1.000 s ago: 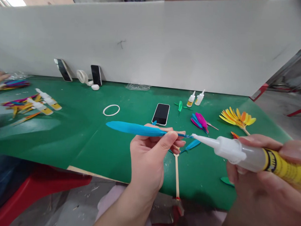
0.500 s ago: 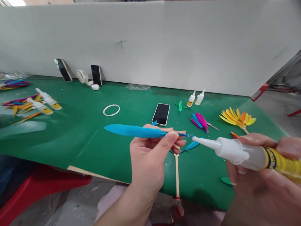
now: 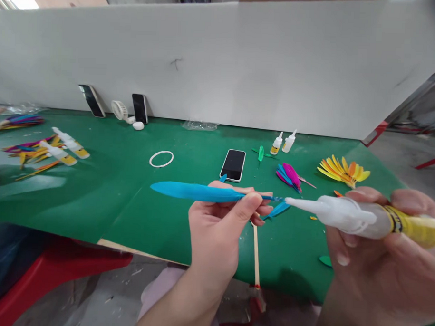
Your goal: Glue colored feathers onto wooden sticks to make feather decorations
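Observation:
Between thumb and fingers, my left hand (image 3: 218, 225) pinches a blue feather (image 3: 197, 192) lying level, its quill pointing right. My right hand (image 3: 381, 264) is closed around a glue bottle (image 3: 370, 220) with a white nozzle and a yellow label. The nozzle's tip is at the end of the quill, where glue shows; whether they touch I cannot tell. Below my left hand a thin wooden stick (image 3: 256, 254) reaches past the table's front edge, its upper end hidden. Another blue feather (image 3: 280, 209) lies behind the quill.
On the green table (image 3: 137, 208) are a phone (image 3: 233, 164), a white ring (image 3: 161, 159), two small glue bottles (image 3: 288, 141), pink and blue feathers (image 3: 290, 176) and a yellow feather fan (image 3: 343, 171). More glue bottles (image 3: 71, 142) and feathers lie left. A white panel (image 3: 206, 63) stands behind.
My right hand has tilted the glue bottle slightly and drawn its nozzle a little to the right along the quill. My left hand, still pinching the feather, has shifted very slightly right.

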Demonstrator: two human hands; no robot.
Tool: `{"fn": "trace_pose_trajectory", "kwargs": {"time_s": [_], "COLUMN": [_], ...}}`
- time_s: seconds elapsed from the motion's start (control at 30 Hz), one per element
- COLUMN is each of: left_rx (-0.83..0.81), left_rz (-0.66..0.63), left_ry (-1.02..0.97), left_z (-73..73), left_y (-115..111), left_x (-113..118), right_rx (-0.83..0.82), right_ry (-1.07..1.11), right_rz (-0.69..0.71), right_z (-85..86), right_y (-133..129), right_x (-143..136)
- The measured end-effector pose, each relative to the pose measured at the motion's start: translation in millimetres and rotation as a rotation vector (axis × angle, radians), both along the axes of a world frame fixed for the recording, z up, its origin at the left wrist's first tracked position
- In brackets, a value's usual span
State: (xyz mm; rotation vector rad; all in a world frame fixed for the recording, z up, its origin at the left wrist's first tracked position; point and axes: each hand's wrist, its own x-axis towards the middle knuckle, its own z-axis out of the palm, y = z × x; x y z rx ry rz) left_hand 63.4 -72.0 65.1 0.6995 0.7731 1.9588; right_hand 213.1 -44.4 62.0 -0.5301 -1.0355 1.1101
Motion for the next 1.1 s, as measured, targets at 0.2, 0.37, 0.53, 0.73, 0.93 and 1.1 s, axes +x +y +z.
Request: {"fn": "trace_pose_trajectory", "kwargs": {"time_s": [0.2,0.37,0.53,0.73,0.93,1.1], "left_rx": [-0.016,-0.016,0.012,0.009,0.040,0.049], "left_rz": [-0.001,-0.035,-0.037,0.104,0.137,0.161], "left_ry": [-0.012,0.015,0.048,0.159,0.203,0.230], "left_z": [1.1,1.1,1.0,0.4,0.5,-0.6], "left_y": [-0.3,-5.7,-9.1,-9.7,-10.7,-10.3], "left_x": [2.5,3.2,2.1,2.1,4.7,5.7], "right_rx": [-0.063,-0.156,-0.211,-0.243,-0.254,-0.244], "right_ry": [0.104,0.197,0.248,0.279,0.289,0.263], "right_rz": [0.164,0.307,0.373,0.397,0.395,0.371], "right_z": [-5.6,-16.6,-20.3,-19.7,-21.5,-21.1], "right_y": [8.5,16.8,22.2,23.8,23.9,24.0], "right_x": [-1.6,-5.3,-9.5,-12.4,-12.8,-13.6]}}
